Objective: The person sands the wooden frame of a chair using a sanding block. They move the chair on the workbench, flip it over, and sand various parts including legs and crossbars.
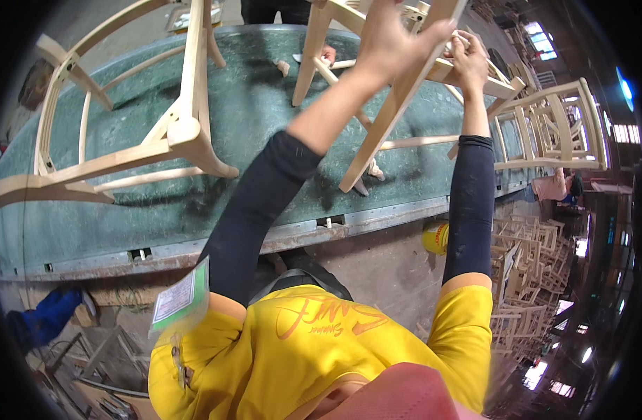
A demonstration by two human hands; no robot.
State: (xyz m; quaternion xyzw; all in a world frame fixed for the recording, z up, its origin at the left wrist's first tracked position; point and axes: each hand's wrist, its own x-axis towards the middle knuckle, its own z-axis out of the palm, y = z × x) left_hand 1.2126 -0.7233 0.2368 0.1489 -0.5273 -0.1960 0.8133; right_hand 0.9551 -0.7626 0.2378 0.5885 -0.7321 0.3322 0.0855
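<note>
A pale, unfinished wooden chair frame [384, 122] stands on the green-topped worktable [265, 189], in front of me at the right. My left hand [391, 45] is wrapped around its long slanting post near the top, thumb across the wood. Close by, on the post's right side, my right hand [469, 61] has its fingers curled together at a joint of the frame. Something small and whitish shows at those fingertips, too small to name. The upper end of the frame runs out of the picture.
Another wooden chair frame [191, 105] rests on the table at the left. Across the table, another person's hand [328, 54] is beside the frame. More chair frames [555, 126] stand at the far right. A yellow bucket [435, 236] sits below the table edge.
</note>
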